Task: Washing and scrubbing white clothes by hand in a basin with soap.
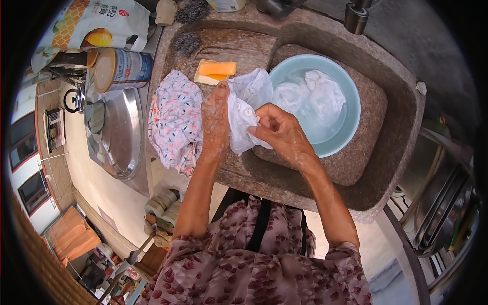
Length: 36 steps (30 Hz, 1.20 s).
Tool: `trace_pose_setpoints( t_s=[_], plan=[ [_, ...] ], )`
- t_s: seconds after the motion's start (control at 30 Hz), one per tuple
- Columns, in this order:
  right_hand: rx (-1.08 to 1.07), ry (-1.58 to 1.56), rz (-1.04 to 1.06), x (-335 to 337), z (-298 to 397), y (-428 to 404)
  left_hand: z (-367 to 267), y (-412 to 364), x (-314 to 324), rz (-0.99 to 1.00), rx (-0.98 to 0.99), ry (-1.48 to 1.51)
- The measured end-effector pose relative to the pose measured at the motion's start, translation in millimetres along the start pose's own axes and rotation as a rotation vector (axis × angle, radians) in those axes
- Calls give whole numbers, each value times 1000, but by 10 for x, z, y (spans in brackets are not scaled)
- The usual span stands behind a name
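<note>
A wet white garment [239,133] with buttons is stretched between my two hands over the stone washboard side of the sink. My left hand [216,116], wet and with some suds on it, lies along the garment's left edge, its fingers partly hidden. My right hand [284,131] pinches the cloth beside the buttons between thumb and fingers. Right of it, a light blue plastic basin [352,114] stands in the sink bowl. Cloudy water and more white cloth [325,93] are in it. A floral-print cloth [175,118] lies at the left, next to my left hand.
An orange soap bar [217,68] rests in a tray behind the hands. A steel wool scourer [187,42] lies on the stone sink [402,126]. A faucet [356,18] hangs at the back. To the left are a lidded can [127,70] and a large metal lid [118,141].
</note>
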State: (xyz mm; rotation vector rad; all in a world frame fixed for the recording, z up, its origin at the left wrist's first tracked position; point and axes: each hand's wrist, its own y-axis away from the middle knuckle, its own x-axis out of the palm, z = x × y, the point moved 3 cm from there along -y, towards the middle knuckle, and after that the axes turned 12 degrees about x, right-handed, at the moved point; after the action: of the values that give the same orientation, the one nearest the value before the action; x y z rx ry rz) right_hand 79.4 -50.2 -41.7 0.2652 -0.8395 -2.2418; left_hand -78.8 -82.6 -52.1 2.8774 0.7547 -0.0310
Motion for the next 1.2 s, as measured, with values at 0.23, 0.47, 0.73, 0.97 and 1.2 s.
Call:
trace_pose_setpoints(
  t_s=[0.23,0.47,0.73,0.97,1.2],
  plan=[
    [-166,-433,-10,-107,16,1,-121,-62,-6,-22,165,-199],
    [-124,-476,-57,-122,-67,-3,-7,-1,5,-60,48,93],
    [-426,-140,-263,-305,-103,-53,-151,4,16,29,65,58],
    [-632,397,-499,-232,100,38,-295,5,40,201,116,-195],
    [-788,323,-637,-112,211,145,-208,-53,-53,96,197,-297]
  ],
)
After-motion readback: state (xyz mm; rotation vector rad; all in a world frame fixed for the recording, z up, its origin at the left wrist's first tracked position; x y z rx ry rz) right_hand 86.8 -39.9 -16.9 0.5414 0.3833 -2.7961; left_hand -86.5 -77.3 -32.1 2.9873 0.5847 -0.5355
